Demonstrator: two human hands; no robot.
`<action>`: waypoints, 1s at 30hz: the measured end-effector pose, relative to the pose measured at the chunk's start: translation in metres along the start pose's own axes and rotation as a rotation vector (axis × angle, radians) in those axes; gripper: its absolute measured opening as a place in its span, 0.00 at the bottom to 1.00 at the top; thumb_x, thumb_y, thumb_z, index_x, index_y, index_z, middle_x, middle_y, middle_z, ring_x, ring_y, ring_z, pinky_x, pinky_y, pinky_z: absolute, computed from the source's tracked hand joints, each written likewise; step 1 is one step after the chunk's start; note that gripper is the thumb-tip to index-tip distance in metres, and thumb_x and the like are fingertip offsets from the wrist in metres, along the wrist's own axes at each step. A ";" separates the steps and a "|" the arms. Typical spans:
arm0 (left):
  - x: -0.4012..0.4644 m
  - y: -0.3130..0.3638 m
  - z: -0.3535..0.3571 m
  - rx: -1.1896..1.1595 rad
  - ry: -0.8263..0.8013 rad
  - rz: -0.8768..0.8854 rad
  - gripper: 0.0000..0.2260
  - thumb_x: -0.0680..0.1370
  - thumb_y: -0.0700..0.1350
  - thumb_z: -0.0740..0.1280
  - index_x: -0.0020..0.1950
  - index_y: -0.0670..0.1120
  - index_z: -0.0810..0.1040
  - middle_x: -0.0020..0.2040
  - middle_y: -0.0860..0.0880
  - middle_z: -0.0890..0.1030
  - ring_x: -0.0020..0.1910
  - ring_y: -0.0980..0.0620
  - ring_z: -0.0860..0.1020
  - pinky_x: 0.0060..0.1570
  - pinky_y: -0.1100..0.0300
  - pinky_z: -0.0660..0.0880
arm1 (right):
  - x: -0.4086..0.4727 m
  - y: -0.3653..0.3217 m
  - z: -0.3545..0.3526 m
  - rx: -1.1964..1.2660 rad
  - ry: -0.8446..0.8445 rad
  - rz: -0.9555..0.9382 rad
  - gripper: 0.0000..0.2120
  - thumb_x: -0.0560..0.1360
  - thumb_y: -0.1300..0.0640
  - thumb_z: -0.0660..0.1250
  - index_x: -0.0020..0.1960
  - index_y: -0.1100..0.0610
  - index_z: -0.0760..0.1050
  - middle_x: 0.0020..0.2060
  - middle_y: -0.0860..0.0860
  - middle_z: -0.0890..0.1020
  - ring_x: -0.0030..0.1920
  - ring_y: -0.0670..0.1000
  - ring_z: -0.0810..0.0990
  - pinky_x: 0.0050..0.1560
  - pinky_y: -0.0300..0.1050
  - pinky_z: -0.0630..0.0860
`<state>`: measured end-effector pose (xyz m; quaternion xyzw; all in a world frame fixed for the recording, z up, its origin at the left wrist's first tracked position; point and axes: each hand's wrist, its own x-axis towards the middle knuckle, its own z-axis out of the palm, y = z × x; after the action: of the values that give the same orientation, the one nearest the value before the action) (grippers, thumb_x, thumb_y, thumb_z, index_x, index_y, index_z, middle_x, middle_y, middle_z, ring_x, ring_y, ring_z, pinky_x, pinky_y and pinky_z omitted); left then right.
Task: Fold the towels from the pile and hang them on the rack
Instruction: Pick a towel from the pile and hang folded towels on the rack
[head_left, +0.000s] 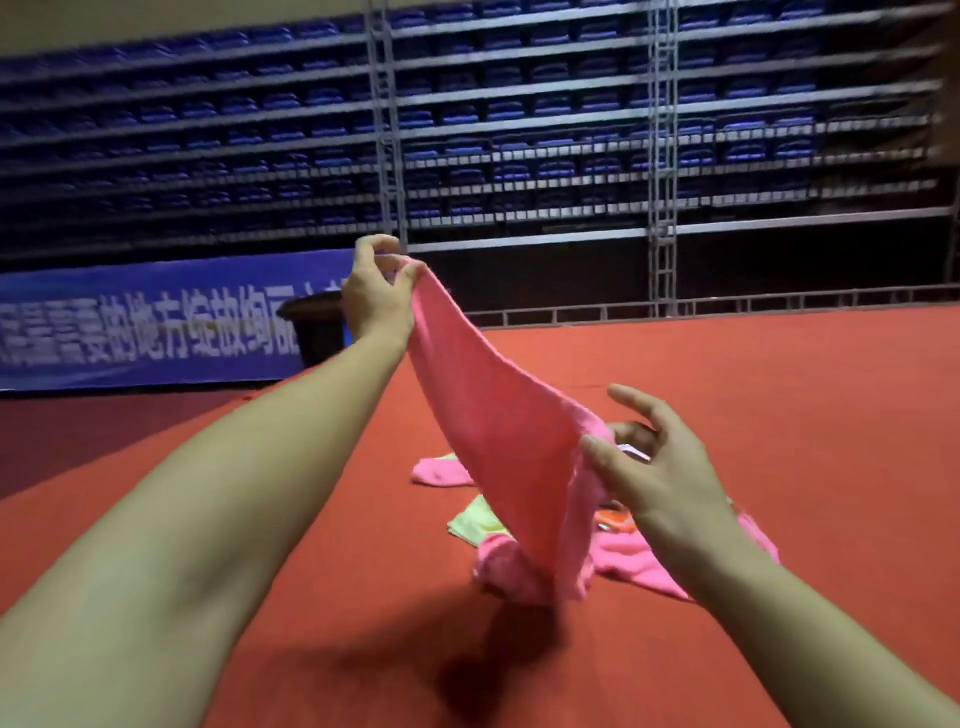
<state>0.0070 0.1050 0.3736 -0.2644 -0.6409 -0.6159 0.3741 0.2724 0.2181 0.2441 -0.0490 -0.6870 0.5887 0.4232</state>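
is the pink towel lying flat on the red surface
No, the left hand pinches one corner of the pink towel and holds it up, so only its lower end reaches the red surface.

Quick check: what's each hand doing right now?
Left hand: pinching the raised corner of the pink towel.
Right hand: thumb on the towel's lower edge, fingers spread; grip unclear.
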 end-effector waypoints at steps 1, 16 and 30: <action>0.024 0.006 -0.018 0.008 0.044 0.009 0.14 0.74 0.45 0.73 0.58 0.49 0.76 0.40 0.61 0.78 0.44 0.56 0.77 0.43 0.70 0.65 | 0.007 -0.012 0.013 0.052 -0.016 -0.003 0.23 0.74 0.64 0.71 0.66 0.49 0.72 0.40 0.50 0.80 0.37 0.49 0.81 0.41 0.51 0.77; 0.047 -0.027 0.072 0.054 -0.326 0.093 0.15 0.70 0.49 0.78 0.51 0.53 0.76 0.42 0.56 0.82 0.45 0.56 0.81 0.51 0.62 0.75 | 0.035 0.040 -0.031 0.070 0.095 0.225 0.21 0.72 0.63 0.73 0.63 0.51 0.75 0.47 0.57 0.83 0.40 0.53 0.84 0.35 0.51 0.81; -0.295 -0.068 0.381 -0.187 -1.052 -0.255 0.14 0.74 0.42 0.73 0.57 0.49 0.76 0.41 0.55 0.81 0.43 0.56 0.78 0.41 0.69 0.71 | -0.084 0.190 -0.274 -0.517 0.460 0.665 0.23 0.72 0.63 0.75 0.64 0.53 0.74 0.35 0.49 0.83 0.29 0.42 0.77 0.34 0.33 0.72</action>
<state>0.0651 0.5104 0.1105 -0.4889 -0.7110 -0.4955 -0.0996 0.4193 0.4377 0.0247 -0.4987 -0.6467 0.4757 0.3268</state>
